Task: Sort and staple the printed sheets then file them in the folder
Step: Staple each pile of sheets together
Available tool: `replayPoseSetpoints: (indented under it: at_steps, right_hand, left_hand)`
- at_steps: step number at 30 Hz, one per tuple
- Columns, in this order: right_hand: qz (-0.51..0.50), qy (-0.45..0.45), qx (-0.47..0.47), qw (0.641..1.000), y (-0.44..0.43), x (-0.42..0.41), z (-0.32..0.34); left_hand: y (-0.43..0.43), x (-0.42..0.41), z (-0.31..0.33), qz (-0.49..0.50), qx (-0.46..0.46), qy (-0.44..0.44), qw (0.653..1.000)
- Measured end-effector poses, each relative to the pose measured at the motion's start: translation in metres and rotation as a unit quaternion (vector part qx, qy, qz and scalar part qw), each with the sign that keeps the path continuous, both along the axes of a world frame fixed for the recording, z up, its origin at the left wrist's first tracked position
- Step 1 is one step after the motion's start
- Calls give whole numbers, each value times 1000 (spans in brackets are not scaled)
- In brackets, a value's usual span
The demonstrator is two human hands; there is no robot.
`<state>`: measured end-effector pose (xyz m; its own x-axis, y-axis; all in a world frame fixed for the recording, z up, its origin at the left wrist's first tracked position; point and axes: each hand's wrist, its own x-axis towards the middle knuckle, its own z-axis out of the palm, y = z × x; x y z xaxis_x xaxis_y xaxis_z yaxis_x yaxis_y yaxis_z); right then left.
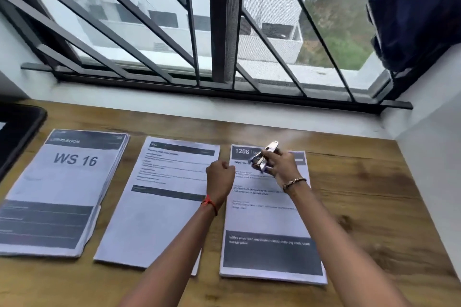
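On wooden table point(374, 207) below barred window point(222, 32), three paper stacks point(154, 219). Right hand point(282, 167) grips stapler point(265, 156) over right stack point(269, 222) (top end); left hand point(220, 174) fisted, empty.

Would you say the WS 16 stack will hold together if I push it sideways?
Probably not: the WS 16 stack looks like loose sheets, its right edges visibly fanned, so it would likely shear. Lifted by one edge, it should droop.

Dark flat object point(17, 132) cut by the left frame edge, unidentifiable to us, middle stack point(159, 207) print too blurred for us to read, right stack point(269, 219) heading partly hidden behind right hand point(284, 167) and motion-blurred stapler point(268, 151), navy cloth point(411, 12) cropped upper right.
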<state>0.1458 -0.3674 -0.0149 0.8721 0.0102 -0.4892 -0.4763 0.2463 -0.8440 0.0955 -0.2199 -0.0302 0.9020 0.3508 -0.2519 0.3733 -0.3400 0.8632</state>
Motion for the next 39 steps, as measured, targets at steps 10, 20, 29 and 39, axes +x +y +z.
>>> replayPoseSetpoints:
  at_steps: [10,20,29,39]
  right_hand:
    - [-19,30,14,999,8,-3,-32]
    - [-29,30,47,998,6,-4,-31]
    - [-35,34,47,998,5,-3,-37]
    - [-54,-42,149,986,9,29,-11]
  left_hand:
    - [-3,28,-1,34,38,61,997]
    - [-11,33,-20,19,21,63,998]
    - [-22,22,-27,-45,135,-34,989]
    - [-22,16,-30,-58,231,-56,969]
